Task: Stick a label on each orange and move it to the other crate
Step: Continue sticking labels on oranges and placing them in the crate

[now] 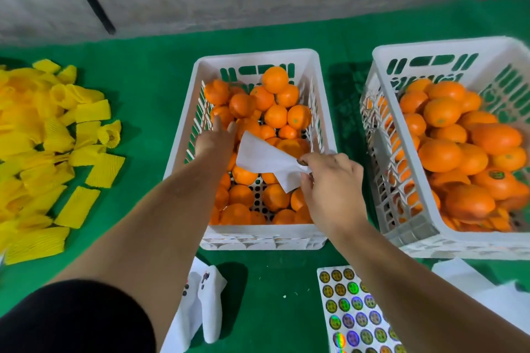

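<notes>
Oranges (258, 135) fill the middle white crate (255, 235) on the green table cover (149, 89), and more oranges, one bearing a dark label (496, 174), lie heaped in the right crate (401, 226). Left hand (213, 142) reaches into the middle crate with fingers straight and spread, just over the fruit at its left wall. Right hand (332, 183) pinches a white backing sheet (263, 159) above the same crate. A sheet of holographic round labels (354, 312) lies near, right of crumpled white paper (200, 304). Yellow foam net sleeves (51, 152) are piled far left.
</notes>
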Motion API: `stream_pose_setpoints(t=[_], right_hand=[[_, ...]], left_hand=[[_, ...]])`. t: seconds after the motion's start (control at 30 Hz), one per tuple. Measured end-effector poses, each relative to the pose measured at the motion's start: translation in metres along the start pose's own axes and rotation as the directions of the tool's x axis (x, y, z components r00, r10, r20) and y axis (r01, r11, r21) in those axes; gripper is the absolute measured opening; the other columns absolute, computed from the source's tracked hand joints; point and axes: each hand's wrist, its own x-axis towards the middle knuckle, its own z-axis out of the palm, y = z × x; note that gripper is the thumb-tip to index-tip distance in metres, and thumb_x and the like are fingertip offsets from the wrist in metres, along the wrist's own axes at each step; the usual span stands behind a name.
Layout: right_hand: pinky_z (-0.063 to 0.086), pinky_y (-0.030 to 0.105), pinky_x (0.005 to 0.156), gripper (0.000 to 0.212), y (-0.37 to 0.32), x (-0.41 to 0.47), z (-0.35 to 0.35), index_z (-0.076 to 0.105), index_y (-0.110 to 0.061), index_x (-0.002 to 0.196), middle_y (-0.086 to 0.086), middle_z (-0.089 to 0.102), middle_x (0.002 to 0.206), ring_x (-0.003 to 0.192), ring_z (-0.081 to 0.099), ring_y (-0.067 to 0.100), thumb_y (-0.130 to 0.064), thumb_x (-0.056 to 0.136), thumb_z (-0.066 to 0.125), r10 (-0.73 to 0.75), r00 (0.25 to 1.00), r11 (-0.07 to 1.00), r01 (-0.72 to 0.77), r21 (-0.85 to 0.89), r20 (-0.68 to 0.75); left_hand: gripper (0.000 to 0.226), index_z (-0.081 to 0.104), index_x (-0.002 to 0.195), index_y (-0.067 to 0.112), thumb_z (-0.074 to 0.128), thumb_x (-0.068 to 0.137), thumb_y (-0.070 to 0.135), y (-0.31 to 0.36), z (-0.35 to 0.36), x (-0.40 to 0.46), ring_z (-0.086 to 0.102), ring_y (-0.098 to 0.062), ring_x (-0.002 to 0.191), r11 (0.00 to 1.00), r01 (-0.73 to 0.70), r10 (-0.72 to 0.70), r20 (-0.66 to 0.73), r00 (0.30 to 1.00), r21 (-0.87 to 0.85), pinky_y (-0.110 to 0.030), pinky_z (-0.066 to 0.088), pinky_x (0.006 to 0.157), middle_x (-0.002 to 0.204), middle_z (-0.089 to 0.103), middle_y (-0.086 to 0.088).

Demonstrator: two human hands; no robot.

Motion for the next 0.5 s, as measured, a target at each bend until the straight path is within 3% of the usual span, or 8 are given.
stream_pose_setpoints(t=[0.07, 0.13, 0.2, 0.27, 0.33, 0.43, 0.5], right_hand=[[0.025, 0.037, 0.091, 0.022, 0.001, 0.000, 0.000, 0.067, -0.026, 0.121, -0.004, 0.071, 0.108, 0.111, 0.049, 0.024, -0.025, 0.099, 0.063, 0.001, 1.000, 1.000, -0.001, 0.009, 0.002], [0.028, 0.039, 0.091, 0.023, 0.000, -0.001, -0.001, 0.068, -0.025, 0.120, -0.003, 0.071, 0.108, 0.111, 0.050, 0.024, -0.024, 0.098, 0.065, 0.009, 1.000, 1.000, -0.009, 0.020, -0.001], [0.032, 0.042, 0.091, 0.022, -0.001, 0.000, -0.002, 0.068, -0.024, 0.118, -0.002, 0.071, 0.104, 0.109, 0.052, 0.025, -0.024, 0.096, 0.068, 0.011, 1.000, 1.000, -0.011, 0.008, -0.007], [0.033, 0.042, 0.089, 0.019, -0.003, 0.000, -0.003, 0.068, -0.023, 0.115, -0.002, 0.071, 0.102, 0.107, 0.053, 0.026, -0.024, 0.095, 0.069, 0.007, 1.000, 1.000, -0.007, -0.011, -0.014], [0.033, 0.042, 0.087, 0.017, -0.005, 0.000, -0.003, 0.067, -0.022, 0.112, -0.002, 0.070, 0.098, 0.105, 0.053, 0.026, -0.025, 0.095, 0.068, 0.005, 1.000, 1.000, -0.005, -0.011, -0.029], [0.033, 0.040, 0.087, 0.015, -0.008, 0.000, -0.009, 0.066, -0.021, 0.111, -0.002, 0.063, 0.086, 0.099, 0.055, 0.027, -0.026, 0.097, 0.061, 0.021, 0.999, 0.999, -0.019, 0.048, -0.036], [0.034, 0.038, 0.093, 0.024, -0.011, -0.007, -0.017, 0.067, -0.023, 0.122, -0.002, 0.063, 0.083, 0.096, 0.057, 0.026, -0.025, 0.099, 0.062, 0.077, 0.997, 0.985, -0.072, 0.156, -0.029]], left_hand=[[0.101, 0.008, 0.162, 0.024, 0.075, 0.089, 0.003, -0.003, -0.001, -0.001, 0.071, -0.036, 0.083, 0.998, 0.008, -0.008, -0.005, 1.000, -0.060, -0.043, 0.064, 0.066, 0.129, 0.054, -0.018], [0.089, 0.014, 0.157, 0.021, 0.075, 0.092, 0.012, -0.006, -0.007, -0.007, 0.071, -0.035, 0.081, 0.978, 0.072, -0.075, -0.006, 0.997, -0.195, -0.042, 0.063, 0.067, 0.103, 0.060, -0.013], [0.069, 0.030, 0.149, 0.017, 0.072, 0.094, 0.023, -0.009, -0.017, -0.023, 0.068, -0.027, 0.080, 0.882, 0.146, -0.132, 0.062, 0.989, -0.449, -0.038, 0.060, 0.067, 0.092, 0.060, -0.007], [0.035, 0.056, 0.119, 0.025, 0.076, 0.092, 0.034, -0.009, -0.022, -0.053, 0.062, -0.017, 0.078, 0.634, 0.185, -0.136, 0.128, 0.982, -0.750, -0.033, 0.056, 0.065, 0.089, 0.061, 0.000], [0.033, 0.055, 0.095, 0.040, 0.085, 0.082, 0.047, -0.005, -0.028, -0.093, 0.063, -0.010, 0.072, 0.338, 0.169, -0.120, 0.136, 0.983, -0.926, -0.027, 0.052, 0.056, 0.083, 0.065, 0.007], [0.054, 0.062, 0.104, 0.042, 0.077, 0.060, 0.069, 0.005, -0.043, -0.158, 0.070, -0.011, 0.062, -0.072, 0.169, -0.156, 0.178, 0.972, -0.983, -0.030, 0.060, 0.057, 0.083, 0.071, 0.006], [0.065, 0.063, 0.108, 0.038, 0.074, 0.055, 0.072, 0.016, -0.057, -0.196, 0.077, -0.018, 0.080, -0.269, 0.142, -0.160, 0.190, 0.969, -0.952, -0.035, 0.065, 0.069, 0.102, 0.073, 0.000]])
